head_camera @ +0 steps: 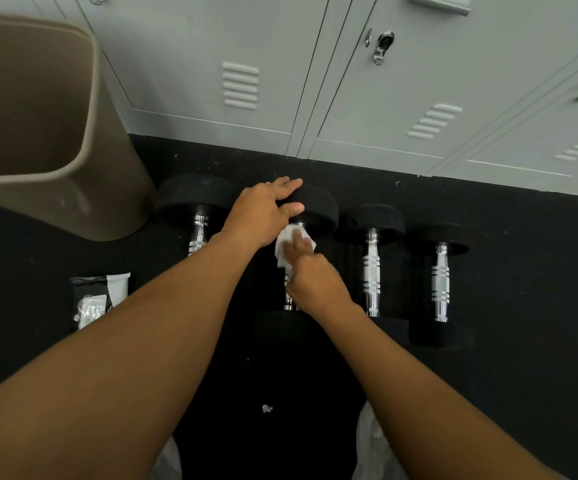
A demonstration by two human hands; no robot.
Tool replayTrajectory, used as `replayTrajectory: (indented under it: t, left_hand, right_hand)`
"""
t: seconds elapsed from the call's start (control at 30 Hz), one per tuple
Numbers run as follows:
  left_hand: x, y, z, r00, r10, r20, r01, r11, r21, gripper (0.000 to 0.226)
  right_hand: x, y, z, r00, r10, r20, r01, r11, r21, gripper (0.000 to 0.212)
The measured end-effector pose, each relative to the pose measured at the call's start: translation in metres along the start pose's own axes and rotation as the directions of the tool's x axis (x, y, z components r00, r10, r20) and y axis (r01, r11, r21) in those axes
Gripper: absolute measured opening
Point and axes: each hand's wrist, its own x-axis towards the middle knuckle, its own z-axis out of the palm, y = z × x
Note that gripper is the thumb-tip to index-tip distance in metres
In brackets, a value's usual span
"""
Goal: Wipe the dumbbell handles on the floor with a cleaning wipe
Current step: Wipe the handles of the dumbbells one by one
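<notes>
— Progress on the dumbbells?

— Four lie in a row on the black floor (488,393) by the lockers (367,98). My left hand (263,213) grips the second dumbbell (318,209) by its far head; my right hand (315,278) pinches the white wipe (285,244) on its handle.

— And the rest?

— Which handles are already clean, I cannot tell.
</notes>
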Motion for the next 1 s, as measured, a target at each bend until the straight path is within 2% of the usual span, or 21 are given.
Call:
replayTrajectory:
  t: [0.07, 0.2, 0.3, 0.37, 0.43, 0.5, 0.53, 0.63, 0.67, 0.8, 0.9, 1.0]
  left_hand:
    - [-0.001, -0.002, 0.000, 1.000, 0.006, -0.004, -0.006, 1.000, -0.015, 0.053]
    - [-0.001, -0.002, 0.000, 1.000, 0.012, -0.003, -0.012, 1.000, -0.022, 0.053]
    - [0.000, -0.002, 0.002, 1.000, 0.012, -0.006, -0.012, 0.999, -0.030, 0.052]
    - [0.000, -0.003, 0.003, 1.000, 0.011, -0.006, -0.011, 0.999, -0.046, 0.052]
    - [0.000, -0.004, 0.002, 1.000, 0.010, -0.009, -0.010, 0.999, -0.052, 0.052]
    - [0.000, -0.003, 0.002, 1.000, 0.014, -0.014, -0.015, 0.999, -0.039, 0.052]
    - [0.000, -0.004, 0.002, 1.000, 0.016, -0.017, -0.017, 0.999, -0.035, 0.052]
    - [0.001, -0.006, 0.002, 1.000, 0.020, -0.021, -0.021, 0.999, -0.043, 0.051]
    - [0.002, -0.007, 0.003, 1.000, 0.023, -0.020, -0.024, 0.999, -0.039, 0.051]
    - [0.002, -0.007, 0.004, 0.999, 0.035, -0.020, -0.036, 0.999, -0.039, 0.052]
    - [0.002, -0.009, 0.002, 0.999, 0.032, -0.022, -0.033, 0.999, -0.042, 0.052]
    - [0.002, -0.007, 0.003, 1.000, 0.029, -0.010, -0.029, 0.999, -0.032, 0.052]
  right_hand:
    - [-0.012, 0.012, -0.007, 0.989, -0.082, 0.121, 0.091, 0.993, -0.071, 0.067]
    - [-0.020, 0.040, -0.025, 0.939, -0.147, 0.311, 0.173, 0.983, -0.056, 0.061]
    - [-0.018, 0.053, -0.034, 0.914, -0.208, 0.348, 0.189, 0.978, 0.088, 0.046]
    - [-0.013, 0.056, -0.045, 0.960, -0.195, 0.200, 0.137, 0.953, 0.269, 0.042]
    - [-0.007, 0.054, -0.059, 0.994, -0.095, -0.056, 0.109, 0.935, 0.338, 0.045]
    - [-0.007, 0.048, -0.060, 0.964, -0.113, -0.242, 0.160, 0.969, 0.185, 0.053]
    - [-0.009, 0.043, -0.055, 0.947, -0.198, -0.252, 0.224, 0.971, 0.080, 0.059]
    - [-0.004, 0.039, -0.021, 0.885, -0.462, -0.049, 0.445, 0.873, -0.201, 0.072]
    - [0.001, 0.040, -0.014, 0.868, -0.496, 0.011, 0.483, 0.839, -0.249, 0.072]
    - [0.015, 0.048, -0.009, 0.869, -0.471, 0.154, 0.493, 0.792, -0.359, 0.072]
    - [0.010, 0.059, -0.015, 0.793, -0.518, 0.322, 0.606, 0.725, -0.327, 0.074]
    - [0.004, 0.067, -0.028, 0.746, -0.516, 0.421, 0.632, 0.748, -0.203, 0.076]
